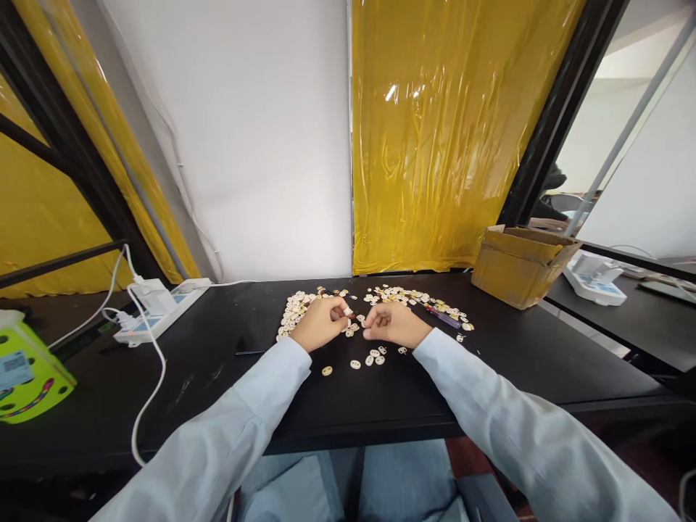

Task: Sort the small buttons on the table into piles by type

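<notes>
My left hand [322,323] is closed, thumb and fingertips pinched together. A tiny dark reddish bit and some white show at its fingertips, too small to name. Facing it across a narrow gap, my right hand [396,323] has curled fingers with thumb and index pressed together; what they hold cannot be made out. Small white oval pieces with dark holes [355,365] lie below the hands. A yellowish oval piece [327,370] rests apart to the left. Beside my left hand is a dense pile of white ovals [292,313]; another spread [399,293] lies behind my right hand.
A screwdriver with a purple handle [446,317] lies right of my right hand. An open cardboard box [522,268] stands at the back right. On the left are a white power strip [163,315] with cables and a bright green container [32,370]. The black table [217,406] ends close to my lap.
</notes>
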